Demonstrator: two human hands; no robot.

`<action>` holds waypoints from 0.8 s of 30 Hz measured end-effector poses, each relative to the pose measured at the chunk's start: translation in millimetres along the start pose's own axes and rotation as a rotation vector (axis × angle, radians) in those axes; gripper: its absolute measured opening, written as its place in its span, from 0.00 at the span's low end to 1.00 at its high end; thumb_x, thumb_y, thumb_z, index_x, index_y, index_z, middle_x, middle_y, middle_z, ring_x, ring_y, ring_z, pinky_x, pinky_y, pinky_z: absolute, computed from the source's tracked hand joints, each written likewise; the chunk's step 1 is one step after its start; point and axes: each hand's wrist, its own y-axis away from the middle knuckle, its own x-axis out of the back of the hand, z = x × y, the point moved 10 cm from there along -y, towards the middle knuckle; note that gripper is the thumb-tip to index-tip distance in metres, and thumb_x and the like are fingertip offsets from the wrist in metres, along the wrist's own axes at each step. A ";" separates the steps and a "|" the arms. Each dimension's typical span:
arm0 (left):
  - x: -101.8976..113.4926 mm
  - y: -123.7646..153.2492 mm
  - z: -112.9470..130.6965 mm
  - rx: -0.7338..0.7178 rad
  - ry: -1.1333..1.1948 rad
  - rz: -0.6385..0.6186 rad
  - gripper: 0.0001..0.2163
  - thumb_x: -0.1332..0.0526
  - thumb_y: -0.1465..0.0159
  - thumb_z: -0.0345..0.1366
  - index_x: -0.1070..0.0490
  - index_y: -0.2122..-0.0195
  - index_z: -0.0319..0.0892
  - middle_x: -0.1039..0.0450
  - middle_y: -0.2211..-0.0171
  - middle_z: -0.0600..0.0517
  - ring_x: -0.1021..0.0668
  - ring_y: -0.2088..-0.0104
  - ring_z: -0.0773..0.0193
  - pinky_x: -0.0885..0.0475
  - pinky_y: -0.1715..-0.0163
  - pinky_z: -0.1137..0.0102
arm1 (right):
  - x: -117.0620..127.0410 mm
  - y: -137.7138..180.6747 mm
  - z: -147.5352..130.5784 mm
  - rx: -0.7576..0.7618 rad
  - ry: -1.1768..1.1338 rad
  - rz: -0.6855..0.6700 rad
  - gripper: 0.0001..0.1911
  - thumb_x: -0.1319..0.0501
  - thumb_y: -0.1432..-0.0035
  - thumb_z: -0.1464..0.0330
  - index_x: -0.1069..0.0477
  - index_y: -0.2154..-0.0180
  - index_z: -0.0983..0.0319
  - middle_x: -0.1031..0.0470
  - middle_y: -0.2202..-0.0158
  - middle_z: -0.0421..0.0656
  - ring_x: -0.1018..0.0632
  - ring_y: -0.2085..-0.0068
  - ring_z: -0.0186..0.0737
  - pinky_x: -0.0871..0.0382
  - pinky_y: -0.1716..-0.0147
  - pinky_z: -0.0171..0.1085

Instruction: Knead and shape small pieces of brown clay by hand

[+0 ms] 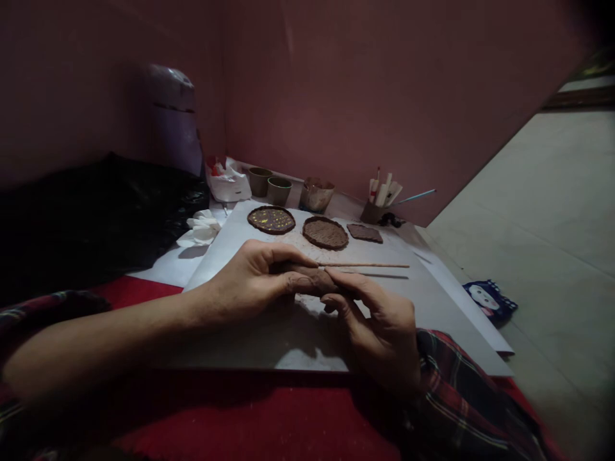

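Note:
Between my hands, above the white board point(432, 320), is a lump of brown clay point(314, 280). My left hand point(262, 272) wraps its left part, thumb pressed along it. On the right end, my right hand point(377, 314) pinches it with thumb and forefinger. A thin brown stick point(369, 265) points right from beside my left fingertips, with a shadow below it; whether my left hand grips it too I cannot tell. Beyond my hands lie a round clay disc with yellow specks point(271, 219), a plain round rimmed clay disc point(325, 233) and a small flat clay slab point(365, 233).
Along the back stand green cups point(279, 191), a smeared clear cup point(317, 194) and a holder point(373, 212) of sticks and brushes. At left are crumpled white tissue point(199, 228) and a black plastic bag point(96, 218). A dark blue packet point(490, 301) lies on the floor.

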 end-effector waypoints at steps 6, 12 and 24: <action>-3.6 -2.8 -2.2 0.042 0.039 -0.023 0.11 0.38 0.40 0.37 0.22 0.59 0.40 0.20 0.60 0.50 0.20 0.60 0.59 0.27 0.61 0.73 | -2.9 -4.9 -1.9 0.002 -0.022 -0.027 0.12 0.41 0.42 0.74 0.29 0.55 0.60 0.20 0.60 0.43 0.20 0.61 0.39 0.24 0.60 0.37; -4.2 -2.6 -4.9 0.045 0.076 -0.034 0.10 0.37 0.40 0.37 0.22 0.60 0.41 0.20 0.60 0.50 0.20 0.60 0.61 0.27 0.61 0.74 | -5.3 -4.8 2.2 -0.033 -0.065 -0.054 0.12 0.40 0.42 0.73 0.29 0.55 0.60 0.21 0.60 0.43 0.20 0.62 0.40 0.24 0.61 0.38; -1.0 -2.7 -5.0 0.033 0.001 -0.012 0.09 0.38 0.39 0.39 0.21 0.60 0.44 0.20 0.62 0.52 0.21 0.64 0.64 0.29 0.68 0.77 | -7.0 -3.3 4.2 -0.053 -0.093 -0.089 0.13 0.41 0.42 0.72 0.29 0.54 0.61 0.21 0.59 0.44 0.20 0.61 0.40 0.24 0.60 0.38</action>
